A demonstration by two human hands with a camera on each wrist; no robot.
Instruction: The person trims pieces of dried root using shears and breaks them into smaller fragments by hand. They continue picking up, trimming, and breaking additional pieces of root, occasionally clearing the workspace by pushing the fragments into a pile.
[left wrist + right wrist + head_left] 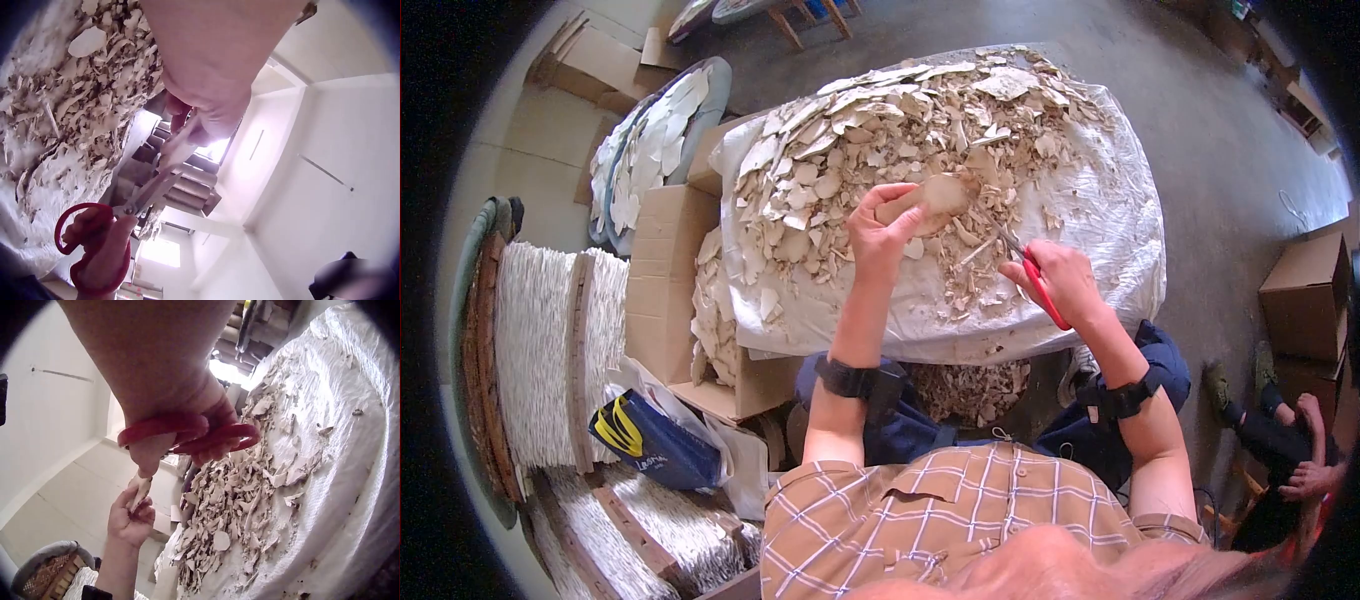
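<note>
Over the heap, my left hand (882,228) pinches a pale, flat dried piece (941,196) between thumb and fingers. My right hand (1062,282) grips red-handled scissors (1033,272), fingers through the loops. In the left wrist view, the blades of the scissors (145,195) are spread and point at the edge of the dried piece (177,150). Below both hands lies a heap of similar dried pieces (810,185), with small trimmed scraps (975,280) strewn towards the front. The right wrist view shows the piece (141,490) held on edge, partly behind the right hand.
A white plastic sheet (1105,230) covers the work surface. Cardboard boxes (662,270) stand at the left, beside a blue bag (658,440) and stacked racks of white sheets (540,350). Another person's hands (1308,480) show at the right, near more boxes (1303,290).
</note>
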